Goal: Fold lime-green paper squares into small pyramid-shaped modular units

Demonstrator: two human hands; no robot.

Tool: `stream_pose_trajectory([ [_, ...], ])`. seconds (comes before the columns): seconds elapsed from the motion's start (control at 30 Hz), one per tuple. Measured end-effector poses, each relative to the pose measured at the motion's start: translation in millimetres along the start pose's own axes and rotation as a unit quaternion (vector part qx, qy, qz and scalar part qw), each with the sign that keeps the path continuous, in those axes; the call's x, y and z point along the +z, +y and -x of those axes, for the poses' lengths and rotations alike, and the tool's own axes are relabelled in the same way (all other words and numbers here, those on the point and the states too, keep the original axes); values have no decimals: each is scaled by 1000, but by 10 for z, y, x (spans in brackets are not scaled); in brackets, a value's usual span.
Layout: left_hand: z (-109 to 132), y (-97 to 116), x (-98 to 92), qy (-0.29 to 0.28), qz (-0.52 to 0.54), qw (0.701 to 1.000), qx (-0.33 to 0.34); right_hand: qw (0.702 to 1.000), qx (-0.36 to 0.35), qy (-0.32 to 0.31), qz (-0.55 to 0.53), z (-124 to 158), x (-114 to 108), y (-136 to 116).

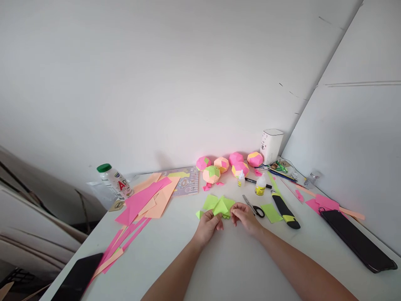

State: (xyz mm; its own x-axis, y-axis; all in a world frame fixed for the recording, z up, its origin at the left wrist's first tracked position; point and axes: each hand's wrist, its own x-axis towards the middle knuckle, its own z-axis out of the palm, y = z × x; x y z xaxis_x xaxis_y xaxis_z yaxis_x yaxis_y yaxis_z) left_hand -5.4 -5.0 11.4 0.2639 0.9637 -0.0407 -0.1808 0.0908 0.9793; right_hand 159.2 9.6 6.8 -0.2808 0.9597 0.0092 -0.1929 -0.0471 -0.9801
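My left hand (209, 225) and my right hand (244, 216) rest close together on the white table (225, 267), fingers curled. Between them they pinch a folded green paper piece (221, 207), the left at its lower left edge, the right at its right side. More green folded pieces (210, 201) lie just behind it. Scissors (254, 207) lie right of my right hand, next to a green paper square (271, 212).
Several pink, orange and green paper balls (225, 166) sit by the wall. Glue bottles (260, 185), a black-and-yellow cutter (285, 211), a white box (271, 145), pink and orange sheets (147, 200), a green-capped bottle (113, 179), and dark flat devices (357, 240) (78, 278) surround the area.
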Motion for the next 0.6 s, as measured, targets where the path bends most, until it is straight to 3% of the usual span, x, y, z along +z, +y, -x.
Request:
stream_pose_trajectory([
  [0.1, -6, -4, -9, 9, 11, 1000, 6, 1000, -6, -9, 14, 17, 17, -6],
  [0.23, 7, -25, 5, -27, -17, 999, 2, 993, -12, -72, 88, 42, 56, 19],
  [0.33, 22, -18, 28, -43, -32, 999, 1, 992, -14, -78, 102, 41, 57, 44],
  [0.6, 3, -44, 15, 21, 8, 1000, -19, 997, -23, -44, 63, 7, 29, 47],
])
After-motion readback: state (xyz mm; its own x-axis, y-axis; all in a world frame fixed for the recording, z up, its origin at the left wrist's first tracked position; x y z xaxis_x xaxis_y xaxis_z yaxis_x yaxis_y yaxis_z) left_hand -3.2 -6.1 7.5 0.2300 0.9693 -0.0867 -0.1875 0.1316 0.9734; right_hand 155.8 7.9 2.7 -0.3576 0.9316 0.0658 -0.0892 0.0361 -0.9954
